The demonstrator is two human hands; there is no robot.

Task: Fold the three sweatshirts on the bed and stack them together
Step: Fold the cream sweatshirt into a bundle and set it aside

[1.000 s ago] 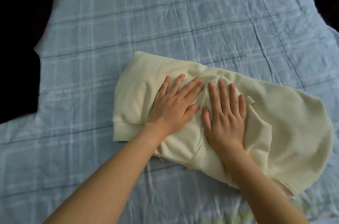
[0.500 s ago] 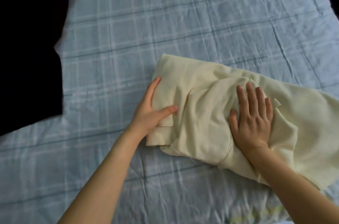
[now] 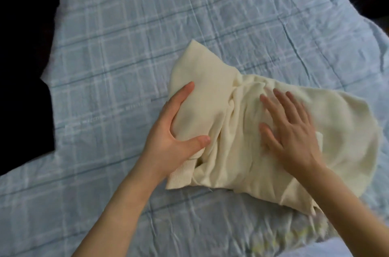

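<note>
Two bare hands work on one cream sweatshirt (image 3: 210, 98) lying on a bed (image 3: 126, 46) covered with a pale blue plaid sheet. The sweatshirt is partly folded and sits right of the bed's middle, its long side running across the view, with deep creases bunched through its centre. Its left end is lifted off the sheet and rises to a soft peak. A ribbed cuff or hem (image 3: 180, 176) hangs at the near left corner of the sweatshirt, just under the wrist of the left hand.

At the sweatshirt's left edge, the left hand (image 3: 174, 130) is closed around that raised end: the fingers run up along the outer side of the fabric and the thumb presses in across the front, so a thick fold is gripped between them.

Right of the creased centre, the right hand (image 3: 288, 130) lies flat on top of the sweatshirt, palm down, fingers spread apart and slightly blurred. It grips nothing.

Both forearms reach in from the near edge of the view. Beyond the bed on the left, and at the far right corner, all is dark.
</note>
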